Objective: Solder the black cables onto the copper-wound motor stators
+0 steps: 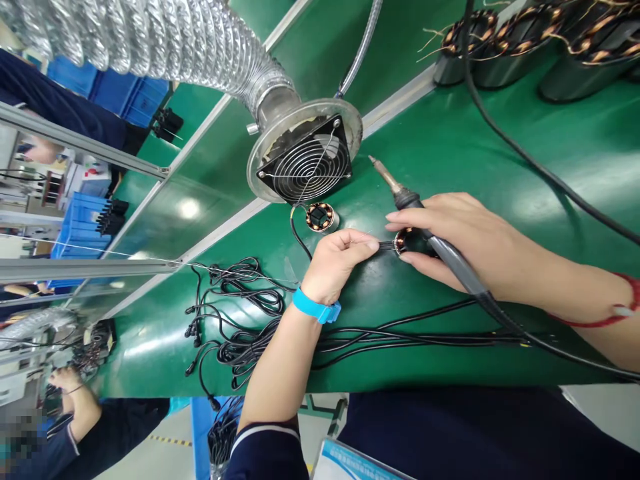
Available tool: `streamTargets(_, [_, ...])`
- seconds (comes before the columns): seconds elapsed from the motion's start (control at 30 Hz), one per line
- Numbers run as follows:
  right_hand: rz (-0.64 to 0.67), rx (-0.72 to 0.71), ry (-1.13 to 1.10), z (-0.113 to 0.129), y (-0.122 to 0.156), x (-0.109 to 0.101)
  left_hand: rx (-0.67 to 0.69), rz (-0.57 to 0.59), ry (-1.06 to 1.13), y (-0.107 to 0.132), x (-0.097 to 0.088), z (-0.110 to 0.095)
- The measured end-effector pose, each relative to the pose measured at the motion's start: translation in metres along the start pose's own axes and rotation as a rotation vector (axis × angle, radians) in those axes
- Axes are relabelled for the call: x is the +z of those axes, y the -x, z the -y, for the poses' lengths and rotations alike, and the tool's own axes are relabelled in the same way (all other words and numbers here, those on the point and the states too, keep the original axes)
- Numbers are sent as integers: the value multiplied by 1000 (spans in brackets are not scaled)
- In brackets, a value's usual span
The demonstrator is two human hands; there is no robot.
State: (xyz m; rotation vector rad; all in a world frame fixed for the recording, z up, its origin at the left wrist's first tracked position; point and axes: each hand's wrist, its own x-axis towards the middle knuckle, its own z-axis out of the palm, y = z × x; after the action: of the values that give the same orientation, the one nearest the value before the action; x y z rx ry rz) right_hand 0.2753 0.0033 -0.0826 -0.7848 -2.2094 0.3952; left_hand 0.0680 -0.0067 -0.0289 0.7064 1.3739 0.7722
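Observation:
My left hand (340, 260), with a blue strap at its wrist, pinches thin dark wires (386, 245) between thumb and fingertips. These wires reach to a small motor stator (401, 241) with copper windings. My right hand (470, 240) is closed around that stator, whose far part is hidden by the fingers. A soldering iron (395, 183) also rests in my right hand, its bare tip pointing up and left, apart from the wires. Beyond my left hand, a second small stator (321, 217) stands on the green table (425, 367) beside a black cable.
A fume extractor (305, 157) with a foil duct (180, 40) hangs over the far side. Coiled black cables (250, 340) lie to the left. Large stators (590, 60) stand at the back right. The iron's cord (545, 343) trails right. Other people work at left.

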Motion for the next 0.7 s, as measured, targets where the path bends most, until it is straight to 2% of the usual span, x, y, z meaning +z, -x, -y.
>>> streamTargets(0.13, [-37,-35,49,4,-4,2,-25,18,-11,1,7,2])
streamTargets(0.23, [-86,-93,133,8,-7,4,-64,59,-9,2,4,3])
streamTargets(0.33, [-91,-53,178,11,-8,5,-92,98,-1,2,0,4])
streamTargets(0.4, [-84,11,151,12,-6,5,-64,118,-21,3,-2,4])
streamTargets(0.47, [-58,58,111,12,-5,4,-2,104,-37,3,-1,6])
streamTargets(0.57, [-28,55,90,9,-4,2,58,50,-38,3,3,11])
streamTargets(0.7, [-18,29,89,6,-4,-3,28,28,-16,1,9,13])
